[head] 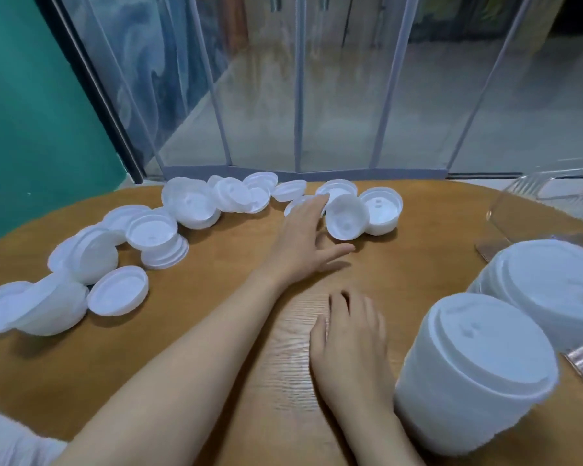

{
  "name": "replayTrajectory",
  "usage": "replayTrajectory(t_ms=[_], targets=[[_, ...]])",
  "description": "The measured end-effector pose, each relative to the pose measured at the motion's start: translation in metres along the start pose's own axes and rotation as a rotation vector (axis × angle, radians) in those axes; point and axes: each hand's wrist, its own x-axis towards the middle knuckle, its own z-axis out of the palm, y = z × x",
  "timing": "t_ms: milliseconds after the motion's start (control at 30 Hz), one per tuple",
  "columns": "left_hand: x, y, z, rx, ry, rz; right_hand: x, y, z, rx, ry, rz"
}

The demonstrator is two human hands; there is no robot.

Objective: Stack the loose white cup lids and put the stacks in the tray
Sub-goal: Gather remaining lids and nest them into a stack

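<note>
Left hand point(305, 240) reaches across the wooden table point(216, 331) toward the far lids, fingers straight and spread, thumb out to the right; fingertips reach a flat lid point(298, 203) at the far edge, and a tilted lid point(345, 216) stands on edge just beside the hand on its right, holding nothing that shows. Right hand point(349, 341) rests palm-down on the table nearer the body, fingers loosely curled, holding nothing, just left of the near stack point(475, 371). Loose white lids point(152, 230) lie scattered in a band from the left edge along the far side of the table, some overlapping, some upside down, some leaning on others. Two tall lid stacks are at right: the near stack and a second stack point(549, 284) behind it, touching or nearly so. A clear tray point(532, 200) sits at far right; whether the stacks are inside it cannot be told. Clear panels point(300, 95) rise behind the table.
</note>
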Motion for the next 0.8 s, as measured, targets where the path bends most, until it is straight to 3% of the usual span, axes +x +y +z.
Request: replayTrajectory(t_ms=[367,667,800], targets=[[0.015,-0.004,0.006,0.018,0.148,-0.002,0.001,-0.001,-0.001,0.013,-0.014,-0.025],[-0.117,0.009,-0.072,-0.092,0.327,-0.237,0.001,-0.001,-0.003,-0.033,-0.014,-0.028],[-0.159,0.015,-0.078,-0.185,0.333,-0.310,0.002,-0.001,-0.004,-0.058,-0.051,-0.024]])
